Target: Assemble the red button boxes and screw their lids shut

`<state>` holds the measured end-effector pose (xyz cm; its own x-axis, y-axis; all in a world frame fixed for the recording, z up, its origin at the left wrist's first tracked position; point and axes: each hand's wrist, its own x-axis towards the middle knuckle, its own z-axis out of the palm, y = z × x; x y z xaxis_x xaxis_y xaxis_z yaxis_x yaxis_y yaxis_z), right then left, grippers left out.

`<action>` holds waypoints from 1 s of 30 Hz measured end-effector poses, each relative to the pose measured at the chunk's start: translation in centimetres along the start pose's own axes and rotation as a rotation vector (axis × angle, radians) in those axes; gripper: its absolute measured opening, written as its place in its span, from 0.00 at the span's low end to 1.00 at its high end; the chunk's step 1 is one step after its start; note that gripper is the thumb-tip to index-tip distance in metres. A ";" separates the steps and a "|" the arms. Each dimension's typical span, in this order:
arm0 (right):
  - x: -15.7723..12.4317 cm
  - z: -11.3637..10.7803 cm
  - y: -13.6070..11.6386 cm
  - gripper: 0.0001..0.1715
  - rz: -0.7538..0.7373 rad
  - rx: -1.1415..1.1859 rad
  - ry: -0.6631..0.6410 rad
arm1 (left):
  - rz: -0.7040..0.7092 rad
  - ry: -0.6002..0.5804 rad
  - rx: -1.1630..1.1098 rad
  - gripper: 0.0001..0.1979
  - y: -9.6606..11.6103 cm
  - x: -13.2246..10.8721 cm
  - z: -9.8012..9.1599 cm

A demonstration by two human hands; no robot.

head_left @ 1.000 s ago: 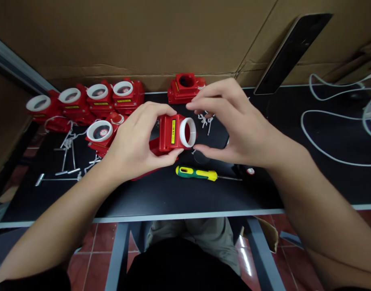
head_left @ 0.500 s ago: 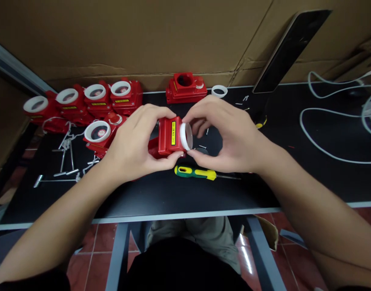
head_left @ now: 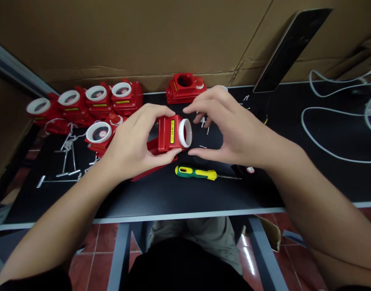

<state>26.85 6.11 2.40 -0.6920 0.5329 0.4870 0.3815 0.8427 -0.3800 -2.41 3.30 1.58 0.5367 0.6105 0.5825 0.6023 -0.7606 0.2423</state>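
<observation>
My left hand (head_left: 129, 143) grips a red housing (head_left: 165, 135) with a yellow label, thumb below and fingers above. The housing is tilted so that its white ring (head_left: 181, 133) faces right. Just right of that ring is my right hand (head_left: 236, 131), its thumb and fingers spread apart with nothing between them. A green and yellow screwdriver (head_left: 195, 173) lies on the table below the two hands. Several small white and metal pieces lie behind the right hand, partly hidden by it.
Several red housings with white rings (head_left: 96, 93) stand at the back left, with metal T-shaped hammers (head_left: 58, 180) near them. Another red housing (head_left: 187, 89) without a ring sits by the cardboard wall. A black panel (head_left: 290, 52) leans there; a pale cable (head_left: 333, 155) loops on the right.
My right hand has let go of the white ring and its fingers have spread, moving slightly away. The left hand still holds the red housing in almost the same place.
</observation>
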 end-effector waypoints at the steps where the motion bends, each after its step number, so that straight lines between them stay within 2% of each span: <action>1: 0.0 -0.1 0.2 0.31 -0.049 -0.030 0.000 | 0.002 0.003 -0.006 0.31 0.0 0.0 0.0; 6: 0.3 0.0 0.1 0.20 -0.118 -0.133 0.000 | -0.023 -0.011 -0.022 0.29 0.2 0.1 -0.2; 10: 0.4 -0.2 0.3 0.18 -0.238 -0.103 0.052 | -0.057 -0.027 -0.022 0.30 0.4 0.0 -0.2; 12: 0.4 -0.3 0.4 0.19 -0.236 -0.067 0.060 | -0.052 -0.025 -0.027 0.30 0.5 0.0 -0.2; 19: 0.5 0.0 -0.4 0.20 0.008 0.162 0.061 | 0.028 0.046 -0.002 0.29 0.7 0.1 0.0; 23: 0.6 0.5 -1.2 0.19 0.101 0.363 0.111 | 0.099 0.085 0.022 0.31 0.6 0.1 -0.1; 28: 0.7 0.9 -1.7 0.21 0.197 0.507 0.126 | 0.022 0.045 0.049 0.29 0.6 0.0 -0.2; 30: 0.8 1.0 -1.8 0.23 0.251 0.540 0.131 | 0.056 0.075 0.085 0.28 0.7 -0.1 -0.2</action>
<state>25.03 4.91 2.66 -0.5268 0.7441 0.4108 0.1345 0.5502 -0.8241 -2.13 2.63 1.86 0.5272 0.5471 0.6502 0.6223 -0.7696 0.1429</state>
